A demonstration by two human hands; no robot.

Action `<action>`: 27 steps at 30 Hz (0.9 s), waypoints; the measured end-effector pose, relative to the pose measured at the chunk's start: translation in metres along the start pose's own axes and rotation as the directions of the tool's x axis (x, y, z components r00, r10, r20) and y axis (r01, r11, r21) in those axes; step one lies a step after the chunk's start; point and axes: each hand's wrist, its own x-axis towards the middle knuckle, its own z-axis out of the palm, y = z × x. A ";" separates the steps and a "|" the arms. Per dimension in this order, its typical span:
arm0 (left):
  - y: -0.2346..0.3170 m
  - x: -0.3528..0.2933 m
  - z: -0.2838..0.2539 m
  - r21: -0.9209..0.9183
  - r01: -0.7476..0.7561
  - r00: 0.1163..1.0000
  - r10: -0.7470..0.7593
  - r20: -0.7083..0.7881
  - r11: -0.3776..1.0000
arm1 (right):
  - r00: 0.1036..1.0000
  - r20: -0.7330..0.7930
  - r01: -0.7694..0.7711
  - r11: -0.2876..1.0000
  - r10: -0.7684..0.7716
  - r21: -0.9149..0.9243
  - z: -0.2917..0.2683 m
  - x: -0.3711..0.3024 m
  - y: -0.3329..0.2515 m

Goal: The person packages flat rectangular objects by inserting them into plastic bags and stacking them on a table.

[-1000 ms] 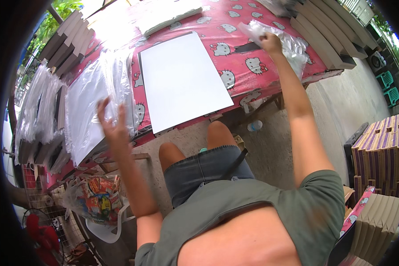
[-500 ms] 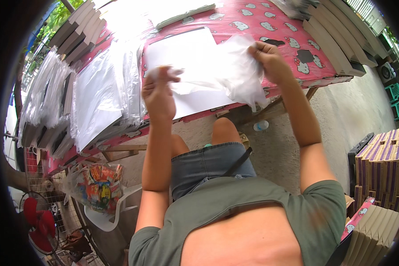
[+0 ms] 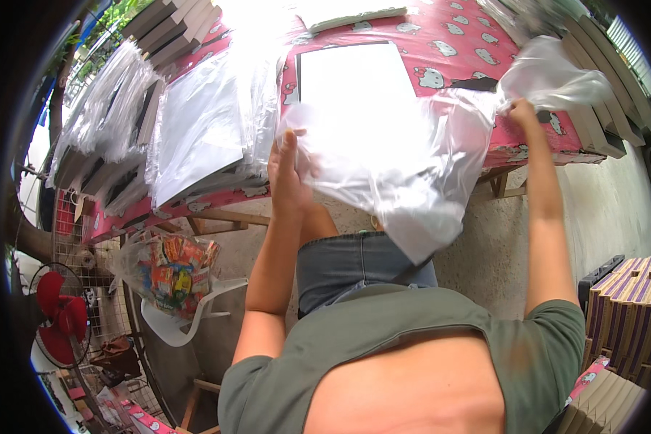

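A clear plastic bag [image 3: 441, 159] stretches between my two hands, spread over the near part of a white sheet or panel [image 3: 358, 79]. That panel has a thin dark edge and lies on the pink table [image 3: 456, 22]. Gathered plastic is gripped in my right hand [image 3: 524, 114], held out to the right over the table's near edge, and a loose part of the bag billows beyond it. My left hand [image 3: 288, 177], thumb up, holds the bag's left side beside the panel's near left corner; its fingers are partly blurred behind the plastic.
Plastic-wrapped white panels [image 3: 202, 130] lie on the left, beside a stack of wrapped pieces [image 3: 108, 101]. More panels [image 3: 600, 79] stand at the right end. A white chair [image 3: 173, 329] with a bag of colourful packets [image 3: 173, 271] and a red fan [image 3: 61, 318] are lower left.
My right hand has swung outward to the right, pulling the plastic wide open. The bag now spreads between both hands instead of hanging bunched. The view has shifted slightly.
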 end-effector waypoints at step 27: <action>-0.005 -0.050 -0.002 -0.120 0.148 0.984 -0.159 -0.087 0.982 | 0.937 -0.293 0.324 0.158 -0.192 0.933 -0.062 -0.217 -0.282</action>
